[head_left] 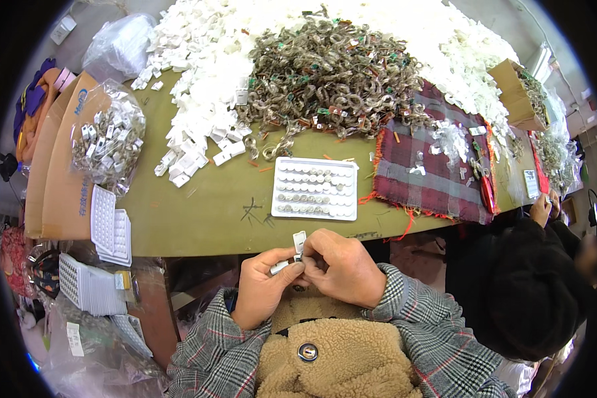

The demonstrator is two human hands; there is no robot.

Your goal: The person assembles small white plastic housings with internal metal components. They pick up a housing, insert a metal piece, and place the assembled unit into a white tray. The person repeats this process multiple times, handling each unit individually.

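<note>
In front of my chest, just off the table's near edge, both hands meet over a small white plastic case [300, 241]. My left hand [260, 286] is closed on it, thumb and forefinger pinching its lower part. A second white plastic piece [279, 267] shows between the left fingers. My right hand [343, 265] is closed too, its fingertips pressed together against the same spot; what they pinch is hidden. Beyond the hands lies a white tray [350, 211] with rows of round wells, some filled with small round silvery pieces.
Tangled clear wire bundles [331, 73] heap on the green table [205, 225], among piles of white plastic cases [199, 126]. A plaid cloth [411, 172] lies right. At left are a cardboard box [56, 179], a filled clear bag [109, 142] and stacked trays [89, 285]. Another person [530, 278] sits right.
</note>
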